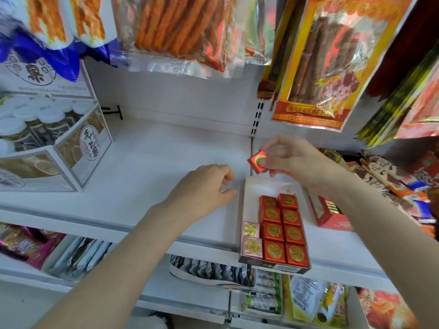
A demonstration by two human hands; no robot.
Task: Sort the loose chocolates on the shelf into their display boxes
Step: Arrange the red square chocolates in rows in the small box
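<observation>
Hands: right hand (291,160) pinches red chocolate (257,161) above display box (247,200); left hand (204,186) — loosely curled, empty

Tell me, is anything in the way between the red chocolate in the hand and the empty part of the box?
Nothing visible is. The right hand pinches the red chocolate just above the far end of the display box, where the white floor is bare. The red chocolates already in the box lie nearer the front, and the left hand is off to the side.
</observation>
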